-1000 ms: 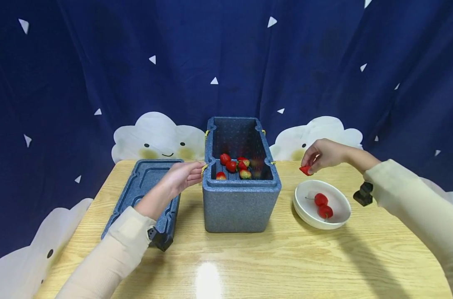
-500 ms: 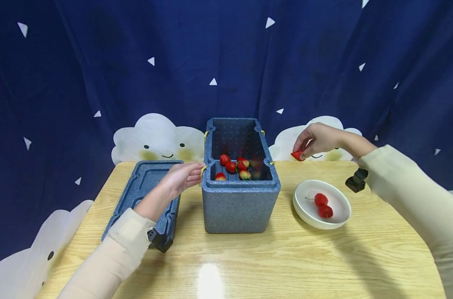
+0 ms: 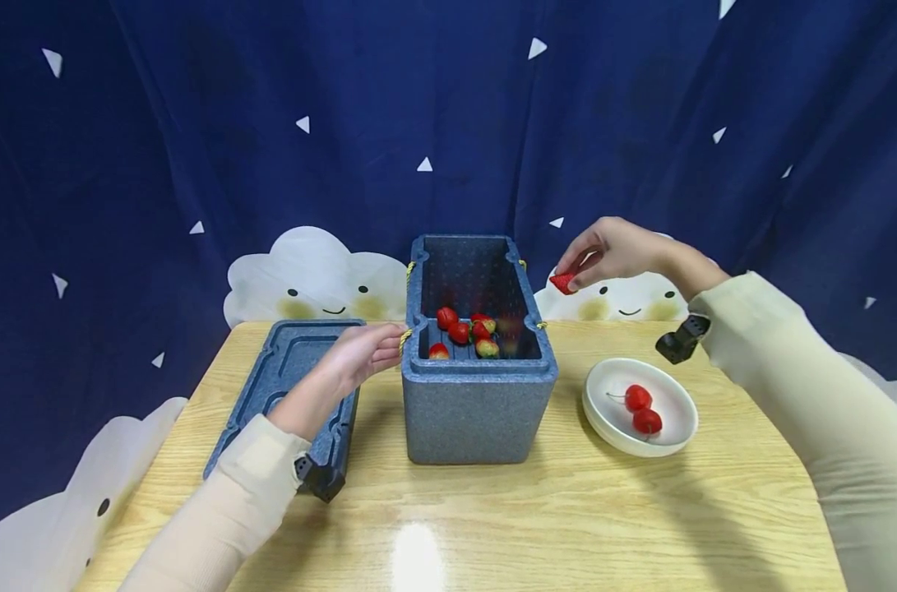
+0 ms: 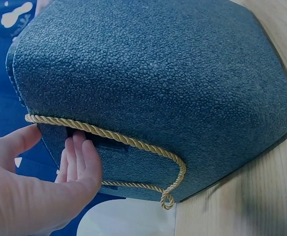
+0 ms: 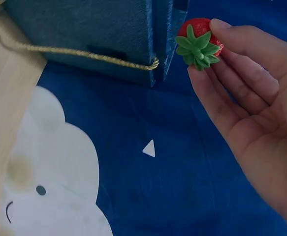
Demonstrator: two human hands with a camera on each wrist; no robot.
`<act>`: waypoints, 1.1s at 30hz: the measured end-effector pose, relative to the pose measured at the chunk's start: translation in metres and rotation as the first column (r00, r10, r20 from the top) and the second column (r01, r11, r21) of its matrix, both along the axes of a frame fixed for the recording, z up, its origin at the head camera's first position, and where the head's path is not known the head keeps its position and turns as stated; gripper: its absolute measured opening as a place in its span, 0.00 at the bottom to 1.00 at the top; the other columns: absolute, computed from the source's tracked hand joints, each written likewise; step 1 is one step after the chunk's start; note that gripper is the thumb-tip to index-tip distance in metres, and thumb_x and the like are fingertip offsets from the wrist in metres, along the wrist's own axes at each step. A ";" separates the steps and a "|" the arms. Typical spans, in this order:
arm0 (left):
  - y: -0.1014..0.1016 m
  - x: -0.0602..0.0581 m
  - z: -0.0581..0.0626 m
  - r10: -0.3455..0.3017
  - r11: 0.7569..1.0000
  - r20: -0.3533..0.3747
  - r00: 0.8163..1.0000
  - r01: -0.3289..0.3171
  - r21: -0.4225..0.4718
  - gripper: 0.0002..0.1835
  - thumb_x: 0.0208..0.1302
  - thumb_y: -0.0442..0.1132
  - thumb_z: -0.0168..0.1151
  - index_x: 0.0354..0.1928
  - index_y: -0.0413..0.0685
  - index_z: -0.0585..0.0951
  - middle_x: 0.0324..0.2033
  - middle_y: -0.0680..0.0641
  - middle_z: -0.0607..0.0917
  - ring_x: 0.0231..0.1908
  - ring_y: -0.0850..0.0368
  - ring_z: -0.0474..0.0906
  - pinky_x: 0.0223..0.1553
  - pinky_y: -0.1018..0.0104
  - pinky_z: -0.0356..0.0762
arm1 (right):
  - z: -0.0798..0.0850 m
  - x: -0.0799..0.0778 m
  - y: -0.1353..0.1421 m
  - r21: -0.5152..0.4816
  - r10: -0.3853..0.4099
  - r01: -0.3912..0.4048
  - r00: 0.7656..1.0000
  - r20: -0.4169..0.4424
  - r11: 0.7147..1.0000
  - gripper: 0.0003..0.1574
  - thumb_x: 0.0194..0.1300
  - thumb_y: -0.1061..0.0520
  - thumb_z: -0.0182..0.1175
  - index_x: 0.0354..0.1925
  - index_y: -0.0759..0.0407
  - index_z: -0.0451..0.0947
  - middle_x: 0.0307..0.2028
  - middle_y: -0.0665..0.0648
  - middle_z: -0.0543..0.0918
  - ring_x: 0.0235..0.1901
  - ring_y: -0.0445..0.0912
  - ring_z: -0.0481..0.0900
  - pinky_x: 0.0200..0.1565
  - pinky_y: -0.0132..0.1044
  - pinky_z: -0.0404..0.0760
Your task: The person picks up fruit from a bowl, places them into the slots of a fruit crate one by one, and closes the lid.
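My right hand pinches a red strawberry between thumb and fingers, in the air right of the speckled blue-grey foam box. Green leaves on the strawberry face the camera in the right wrist view. Inside the open box lie several strawberries, some red, some partly yellow. My left hand stays at the box's left side. In the left wrist view its fingertips reach into a dark recess under the gold rope, the thumb close to the rim.
A white bowl holding two red cherries stands right of the box. The box's blue-grey lid lies on the wooden table at left, partly behind my left forearm. A navy curtain hangs behind.
My right hand has risen from above the bowl and moved left toward the box, carrying the strawberry. The left hand and the box have kept their places.
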State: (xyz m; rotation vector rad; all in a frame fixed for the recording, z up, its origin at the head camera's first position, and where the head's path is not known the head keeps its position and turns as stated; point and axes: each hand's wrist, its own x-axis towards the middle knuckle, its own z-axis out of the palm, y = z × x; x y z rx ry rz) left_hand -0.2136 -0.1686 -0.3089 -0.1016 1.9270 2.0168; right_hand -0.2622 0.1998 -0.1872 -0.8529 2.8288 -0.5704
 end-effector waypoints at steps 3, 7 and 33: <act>0.000 0.000 0.000 0.001 1.000 0.003 1.000 -0.001 -0.005 0.25 0.68 0.40 0.56 0.62 0.34 0.69 0.33 0.55 0.80 0.34 0.68 0.79 0.49 0.72 0.83 | -0.001 -0.004 -0.003 -0.044 0.001 -0.001 1.000 0.014 0.999 0.15 0.55 0.63 0.69 0.44 0.60 0.84 0.40 0.60 0.87 0.37 0.45 0.83 0.40 0.23 0.83; 0.001 0.000 -0.001 0.004 1.000 0.010 1.000 -0.004 -0.016 0.25 0.68 0.40 0.56 0.62 0.35 0.68 0.34 0.55 0.79 0.33 0.68 0.79 0.55 0.68 0.81 | -0.002 -0.008 -0.007 -0.112 0.014 -0.009 0.999 0.040 0.994 0.15 0.57 0.63 0.68 0.45 0.63 0.83 0.40 0.61 0.87 0.34 0.43 0.83 0.40 0.23 0.83; 0.000 -0.004 0.000 -0.002 1.000 -0.004 1.000 0.002 -0.028 0.26 0.69 0.41 0.55 0.63 0.34 0.67 0.34 0.54 0.79 0.34 0.68 0.79 0.58 0.65 0.80 | -0.006 -0.034 -0.056 -0.484 0.078 0.001 0.987 0.142 0.875 0.18 0.60 0.62 0.66 0.50 0.65 0.80 0.36 0.45 0.88 0.38 0.42 0.84 0.49 0.27 0.83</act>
